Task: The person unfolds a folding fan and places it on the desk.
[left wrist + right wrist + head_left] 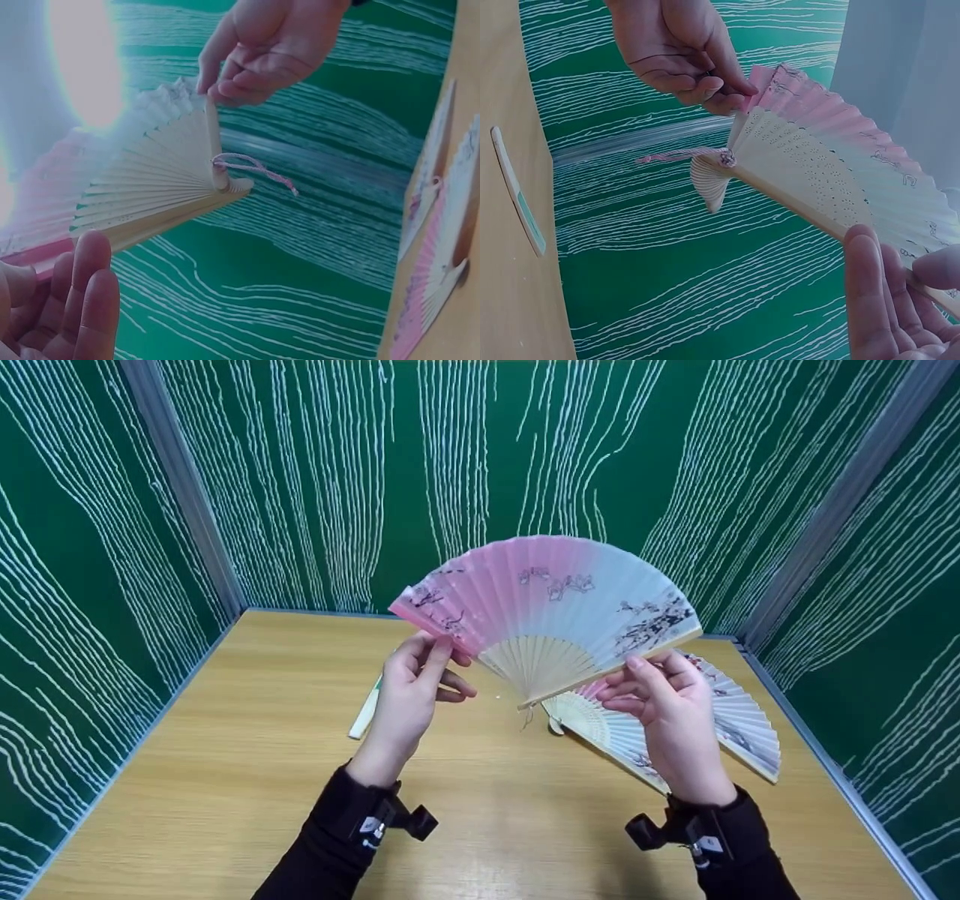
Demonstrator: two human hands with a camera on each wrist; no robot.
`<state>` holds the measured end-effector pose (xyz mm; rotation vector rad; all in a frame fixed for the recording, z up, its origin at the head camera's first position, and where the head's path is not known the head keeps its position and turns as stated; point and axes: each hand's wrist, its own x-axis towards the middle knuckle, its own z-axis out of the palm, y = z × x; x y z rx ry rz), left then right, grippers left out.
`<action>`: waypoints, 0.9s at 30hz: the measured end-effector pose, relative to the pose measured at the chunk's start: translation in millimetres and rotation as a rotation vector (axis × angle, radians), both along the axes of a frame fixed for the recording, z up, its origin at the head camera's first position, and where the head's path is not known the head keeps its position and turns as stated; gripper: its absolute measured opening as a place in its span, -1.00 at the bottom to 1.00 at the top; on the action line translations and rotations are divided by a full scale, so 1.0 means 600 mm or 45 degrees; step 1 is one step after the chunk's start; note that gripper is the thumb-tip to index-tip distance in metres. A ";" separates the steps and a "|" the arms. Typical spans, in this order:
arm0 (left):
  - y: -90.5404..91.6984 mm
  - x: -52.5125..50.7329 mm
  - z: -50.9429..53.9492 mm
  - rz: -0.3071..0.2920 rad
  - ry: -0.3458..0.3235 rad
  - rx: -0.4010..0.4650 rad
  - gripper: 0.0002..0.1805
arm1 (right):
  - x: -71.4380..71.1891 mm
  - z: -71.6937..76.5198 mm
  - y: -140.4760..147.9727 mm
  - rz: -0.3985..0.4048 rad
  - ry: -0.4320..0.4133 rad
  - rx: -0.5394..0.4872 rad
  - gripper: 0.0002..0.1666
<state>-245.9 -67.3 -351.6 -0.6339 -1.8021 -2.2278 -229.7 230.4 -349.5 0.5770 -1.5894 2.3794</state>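
A folding fan (540, 592), pink at one side and pale blue at the other with blossom prints, is spread wide above the table. My left hand (412, 682) pinches its pink end between thumb and fingers; my right hand (667, 705) pinches the wooden guard at the pale end. In the left wrist view a pink cord (259, 166) hangs from the fan's pivot. The right wrist view shows the perforated ribs (802, 165) fanned out, with the left hand (682, 52) at the far edge.
Open fans (742, 720) lie on the table (225, 780) at the right, partly behind my right hand. A narrow pale item with a green part (365, 712) lies behind my left hand. Green walls (337, 472) with white lines enclose the table.
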 end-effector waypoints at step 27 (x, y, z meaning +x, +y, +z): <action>-0.003 -0.005 -0.003 0.036 -0.034 0.088 -0.65 | -0.003 -0.003 0.003 0.022 -0.056 -0.171 -0.77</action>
